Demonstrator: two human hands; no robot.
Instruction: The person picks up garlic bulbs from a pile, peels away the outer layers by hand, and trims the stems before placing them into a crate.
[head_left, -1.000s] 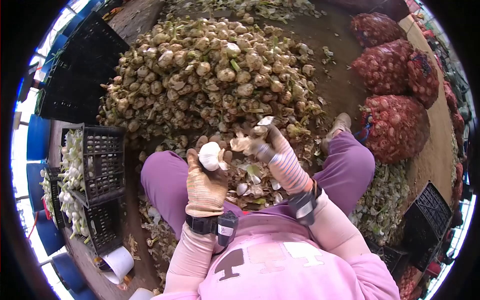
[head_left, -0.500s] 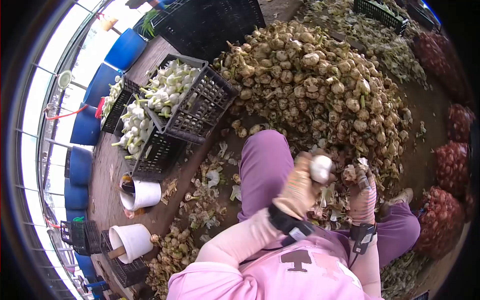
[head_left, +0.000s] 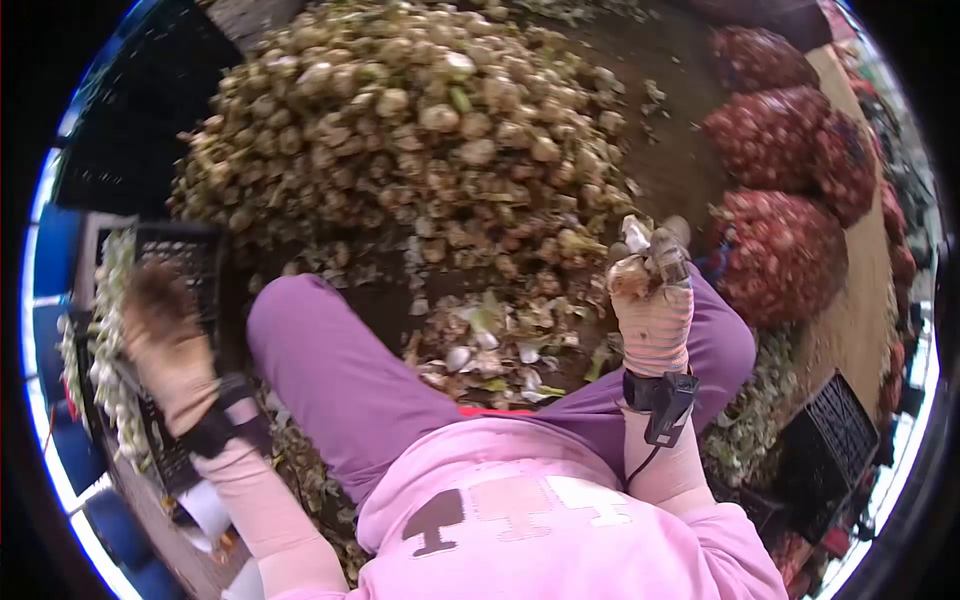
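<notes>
My left hand [head_left: 165, 335], in a soiled striped glove, is at the far left over a black crate [head_left: 180, 240] with white, cleaned garlic bulbs [head_left: 110, 350] in it. Motion blur smears its fingers, and whatever they may hold does not show. On the other side, my right hand [head_left: 652, 310] is raised above my right knee, its gloved fingers closed around a garlic bulb [head_left: 628, 272] with brown, papery skin. A white piece [head_left: 637, 236] sticks up at the fingertips.
A large heap of uncleaned garlic [head_left: 420, 120] lies ahead of my knees. Loose peelings [head_left: 500, 345] cover the floor between my legs. Full red net sacks [head_left: 775, 255] stand at right, near a dark crate [head_left: 825, 440]. A white bucket [head_left: 205, 510] is at lower left.
My left hand has swung left from beside my right hand to the crate; the white garlic bulb it held no longer shows. The view has turned right. My right hand still holds its garlic.
</notes>
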